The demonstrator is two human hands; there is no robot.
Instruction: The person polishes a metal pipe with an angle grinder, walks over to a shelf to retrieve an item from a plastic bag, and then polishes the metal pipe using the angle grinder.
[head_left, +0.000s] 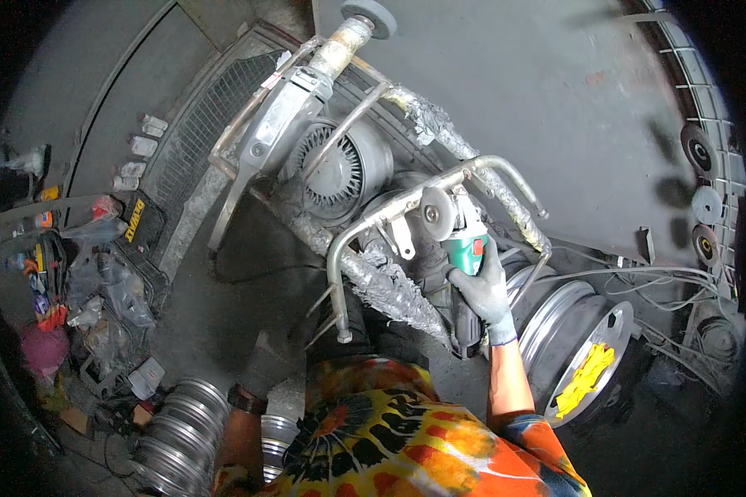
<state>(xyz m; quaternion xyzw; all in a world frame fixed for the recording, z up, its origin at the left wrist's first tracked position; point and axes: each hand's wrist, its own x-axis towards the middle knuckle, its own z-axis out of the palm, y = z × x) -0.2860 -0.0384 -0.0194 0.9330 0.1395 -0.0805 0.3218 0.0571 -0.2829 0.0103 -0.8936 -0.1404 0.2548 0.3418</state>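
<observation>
My right hand (485, 290), in a grey-white work glove, is wrapped round a green angle grinder (465, 253). The grinder's round disc (438, 214) faces left, beside a bent metal tube frame (406, 199). My left forearm (237, 443) hangs at the lower left with a dark band (247, 400) at the wrist. Beyond the band, the left hand blends into the dark floor and its fingers cannot be made out. Crumpled silvery wrapping (394, 290) covers one bar of the frame in front of me.
A large grinding machine (286, 116) with a wheel on top stands ahead, a finned motor (336, 170) beside it. Wheel rims (182, 427) are stacked lower left; another rim (576, 331) at right carries yellow gloves (585, 379). Cables (663, 277) trail at right. Clutter lies left.
</observation>
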